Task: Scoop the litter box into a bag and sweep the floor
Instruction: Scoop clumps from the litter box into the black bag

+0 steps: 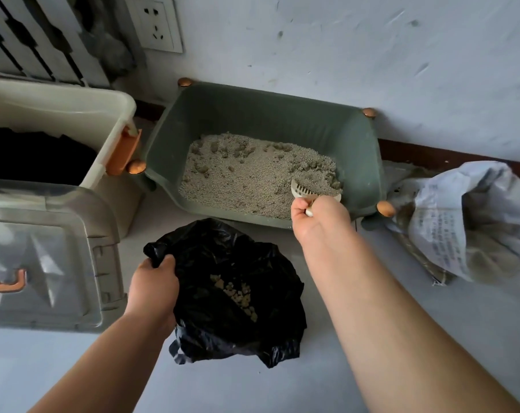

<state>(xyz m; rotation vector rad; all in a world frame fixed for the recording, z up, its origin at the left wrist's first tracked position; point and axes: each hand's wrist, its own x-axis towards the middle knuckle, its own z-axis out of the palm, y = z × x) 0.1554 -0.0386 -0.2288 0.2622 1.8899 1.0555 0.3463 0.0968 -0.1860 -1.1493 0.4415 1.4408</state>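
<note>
Just in front of the grey-green plastic litter box (252,114): left hand (153,286) clamped on the rim of a crumpled black plastic bag (217,251), held open on the floor, tan clumps (237,293) inside. At the box's near right corner: right hand (318,219) curled round the handle of a slotted white plastic scoop (305,189), head dug into the pale grey granular litter (237,174). Right of the box, a slumped white printed sack (467,222). Left of it, an open translucent plastic storage bin with an orange latch (74,96). Beyond its far left corner, a white wall socket (156,23).
</note>
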